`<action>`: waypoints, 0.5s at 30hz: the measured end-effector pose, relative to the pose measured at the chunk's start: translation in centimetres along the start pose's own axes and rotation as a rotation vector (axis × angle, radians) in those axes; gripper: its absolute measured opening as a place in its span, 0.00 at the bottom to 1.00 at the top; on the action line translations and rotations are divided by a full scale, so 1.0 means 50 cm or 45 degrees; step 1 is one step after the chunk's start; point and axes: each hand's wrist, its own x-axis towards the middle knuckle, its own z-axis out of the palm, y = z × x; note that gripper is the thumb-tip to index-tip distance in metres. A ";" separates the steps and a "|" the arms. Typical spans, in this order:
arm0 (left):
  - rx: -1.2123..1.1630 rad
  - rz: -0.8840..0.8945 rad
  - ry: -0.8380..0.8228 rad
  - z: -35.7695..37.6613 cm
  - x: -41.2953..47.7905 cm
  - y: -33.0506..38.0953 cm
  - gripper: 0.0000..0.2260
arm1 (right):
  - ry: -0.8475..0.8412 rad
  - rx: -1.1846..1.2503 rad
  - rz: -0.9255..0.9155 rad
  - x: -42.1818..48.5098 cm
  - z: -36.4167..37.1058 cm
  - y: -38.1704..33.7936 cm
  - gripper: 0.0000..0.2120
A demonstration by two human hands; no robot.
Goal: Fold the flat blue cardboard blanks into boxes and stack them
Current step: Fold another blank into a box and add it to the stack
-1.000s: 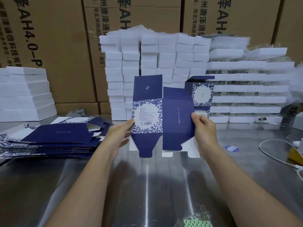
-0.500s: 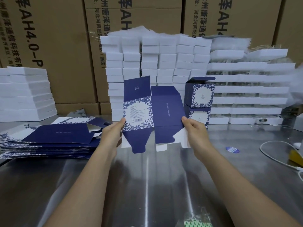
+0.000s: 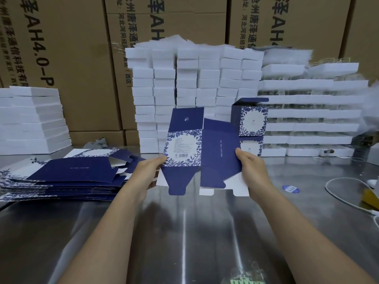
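Steel bench [image 3: 184, 232]: left hand [image 3: 150, 171] and right hand [image 3: 251, 171] each grip an edge of one blue blank [image 3: 202, 148], raised upright.

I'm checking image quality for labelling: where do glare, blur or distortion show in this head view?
Head view: bright glare streaks on the steel table; the right hand and the held blank are slightly motion-soft at its lower right flap; the far right edge is smeared, and wide-angle bending tilts the brown cartons.

Head view: worn at head height, facing forward and down over the steel counter [image 3: 184, 232].
Nearness: close, forearms entering from below.
Shared views: single camera only.
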 end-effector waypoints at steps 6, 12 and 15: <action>-0.114 -0.032 0.141 0.003 -0.001 0.006 0.17 | -0.161 0.090 0.127 0.003 -0.008 -0.009 0.14; -0.256 -0.001 0.069 -0.010 -0.017 0.019 0.13 | -0.180 0.117 0.236 0.004 -0.001 -0.005 0.14; -0.150 -0.070 0.071 -0.004 -0.004 0.039 0.10 | -0.246 0.111 0.260 0.005 -0.008 -0.004 0.16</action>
